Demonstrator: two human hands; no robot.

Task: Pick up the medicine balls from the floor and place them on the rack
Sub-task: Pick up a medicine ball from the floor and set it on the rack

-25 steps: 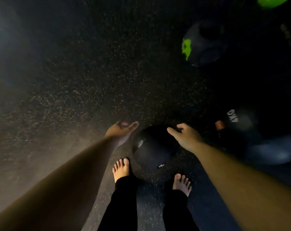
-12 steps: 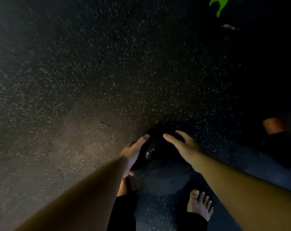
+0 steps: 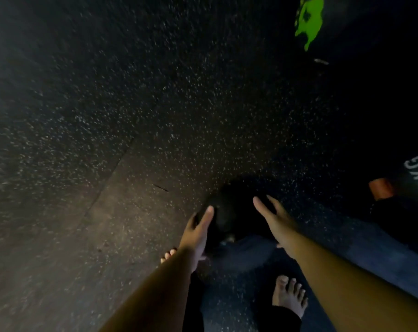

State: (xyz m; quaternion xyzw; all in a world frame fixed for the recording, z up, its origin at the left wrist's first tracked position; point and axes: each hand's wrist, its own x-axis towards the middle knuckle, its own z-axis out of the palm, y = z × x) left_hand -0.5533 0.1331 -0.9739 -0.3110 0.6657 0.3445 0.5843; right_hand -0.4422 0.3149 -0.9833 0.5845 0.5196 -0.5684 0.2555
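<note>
Black ball: we see the medicine ball (image 3: pixel 236 212) low by the speckled rubber floor (image 3: pixel 131 116), just ahead of our bare feet (image 3: pixel 289 295). It is very dark, and we cannot tell whether it rests on the floor.
Left hand: our left hand (image 3: pixel 198 233) lies along the ball's left flank, fingers straight and together. It looks to be touching.
Right hand: our right hand (image 3: pixel 275 221) is at the ball's right flank, fingers straight and a little apart. We cannot tell contact in this gloom.
Key relation: the ball lies between our two palms, forward of the wrists. Both hands are about equally near, and neither is under it.
Long axis: none, since it is round. We judge that any squeeze line across its middle serves.
Next move, as we judge: press the palms inward and scoop lower before lifting.
Other balls: the green-marked ball (image 3: pixel 309 20) sits far upper right and the white-lettered ball (image 3: pixel 416 173) at the right edge, both well apart from our hands.
Rack: we see no rack.
</note>
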